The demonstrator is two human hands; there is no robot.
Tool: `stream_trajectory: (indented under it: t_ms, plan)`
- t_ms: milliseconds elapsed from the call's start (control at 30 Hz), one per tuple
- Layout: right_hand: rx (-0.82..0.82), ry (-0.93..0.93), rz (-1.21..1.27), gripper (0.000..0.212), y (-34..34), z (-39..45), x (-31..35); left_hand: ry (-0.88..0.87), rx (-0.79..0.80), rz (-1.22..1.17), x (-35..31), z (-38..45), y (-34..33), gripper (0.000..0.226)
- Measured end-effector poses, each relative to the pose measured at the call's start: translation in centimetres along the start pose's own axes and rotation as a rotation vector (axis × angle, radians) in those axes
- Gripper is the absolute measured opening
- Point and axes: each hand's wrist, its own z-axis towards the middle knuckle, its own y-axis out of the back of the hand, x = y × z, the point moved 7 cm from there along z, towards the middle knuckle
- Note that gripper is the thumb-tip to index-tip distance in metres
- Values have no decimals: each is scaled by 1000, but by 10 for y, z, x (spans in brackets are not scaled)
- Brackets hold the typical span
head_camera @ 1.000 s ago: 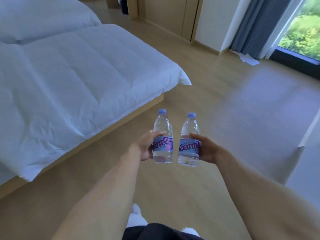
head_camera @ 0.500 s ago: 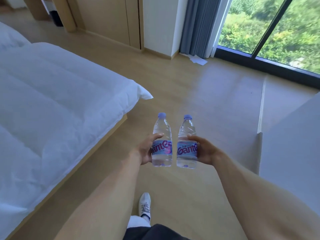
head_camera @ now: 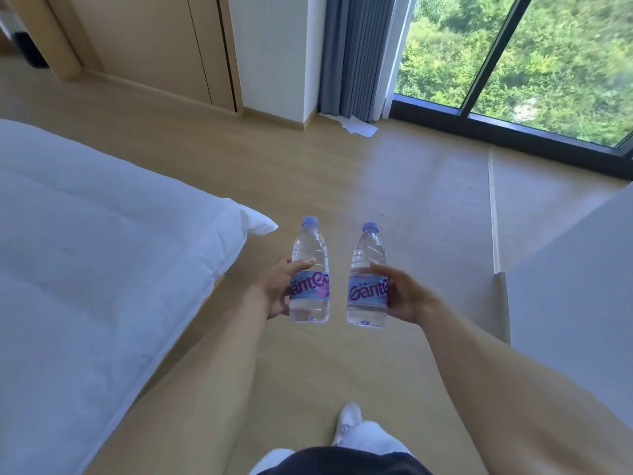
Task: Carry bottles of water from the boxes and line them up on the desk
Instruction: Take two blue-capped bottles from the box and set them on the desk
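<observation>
**Over the floor: one bottle in each of your hands**

At centre frame you carry two water bottles upright above the wooden floor [head_camera: 342, 186], side by side with a small gap between them, not touching. Your left hand [head_camera: 275, 291] grips the left bottle [head_camera: 310, 272] from its 9 o'clock side: the thumb lies across the front just above the label, the palm covers the label's left edge, and the other fingers wrap behind where you cannot see them. The cap stands clear at 12 o'clock of the grip, and the clear base hangs below it at 6 o'clock.

Your right hand [head_camera: 406, 296] grips the right bottle [head_camera: 368, 279] from its 3 o'clock side, in mirror fashion: thumb at the top edge of the label, palm against the label's right side, fingers hidden behind. This bottle's cap tilts slightly toward 1 o'clock, and its base again shows below the hand.

Both labels face you, with pink lettering on pale blue.

Around you, the bed [head_camera: 102, 252] with its white duvet fills 9 o'clock. A white surface [head_camera: 575, 286] sits at 3 o'clock. The window [head_camera: 513, 53] with greenery outside is at 1 o'clock, the grey curtain [head_camera: 359, 53] at 12, with papers [head_camera: 356, 125] on the floor beneath it. Your white shoe [head_camera: 349, 419] shows at 6 o'clock.
</observation>
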Motion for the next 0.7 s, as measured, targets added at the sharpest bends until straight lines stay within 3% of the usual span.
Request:
stream_trajectory:
  t_ms: [467, 700]
  plan:
    - [31, -84, -45, 55, 59, 182, 162, -4, -107, 33, -144, 185, -25, 60]
    - [70, -104, -30, 56, 78, 251, 264, -15, -161, -15, -220, 265, -40, 32]
